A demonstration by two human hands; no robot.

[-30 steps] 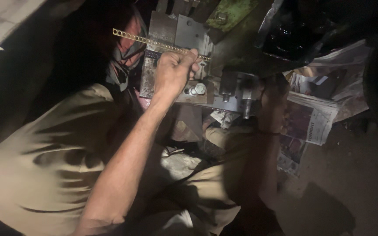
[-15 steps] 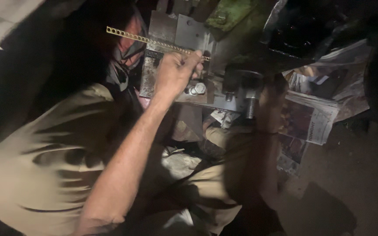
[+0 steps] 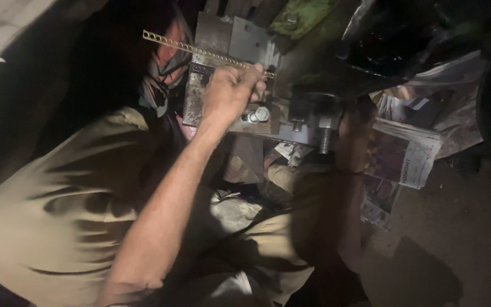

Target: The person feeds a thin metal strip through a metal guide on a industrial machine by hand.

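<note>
My left hand is raised and closed around a long thin metal strip with a row of holes. The strip slants up to the left across a grey steel plate. Just right of that hand, a couple of silvery bolt heads sit on the plate. My right hand is in deep shadow beside a large threaded bolt that hangs from a dark bracket. I cannot make out its fingers or whether they touch the bolt.
Crumpled newspapers lie on the dark floor at the right. A green painted plate with a bolt and a black machine part are at the top. A reddish-grey cloth hangs left of the steel plate. My beige clothing fills the lower left.
Almost nothing: my left hand keeps its hold, and the strip's far left end has tipped slightly higher. My right hand stays by the large bolt.
</note>
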